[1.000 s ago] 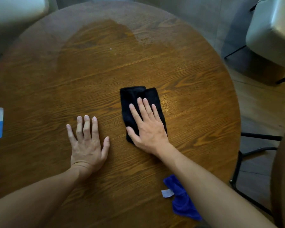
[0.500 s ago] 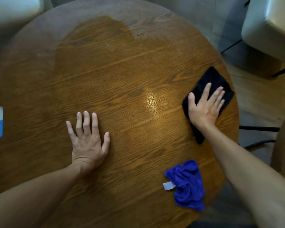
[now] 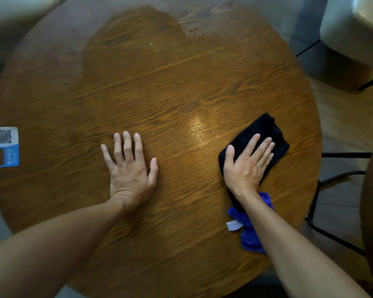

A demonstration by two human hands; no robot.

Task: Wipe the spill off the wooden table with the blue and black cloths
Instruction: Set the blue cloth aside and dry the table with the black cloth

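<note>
Head view, scanning left to right: sitting at the far left rim of the round wooden table, a blue and white QR-code card. Resting flat next, the left hand, fingers spread wide, holding nothing, bracing in the same spot as a second ago. Gleaming between the hands, a wet patch on the grain, with a broad darker damp zone reaching toward the far edge. Pressing down on the folded black cloth near the right rim, the right hand, palm open and fingers laid across the fabric rather than curled round it. Having swept from centre out to the right edge, now drawing back slightly toward the body and inward. Lying crumpled just behind that wrist, partly hidden by the forearm, the blue cloth with its white tag. Suggesting, as a judgement, back-and-forth strokes well under way, though with moisture remaining, wiping probably unfinished.
</note>
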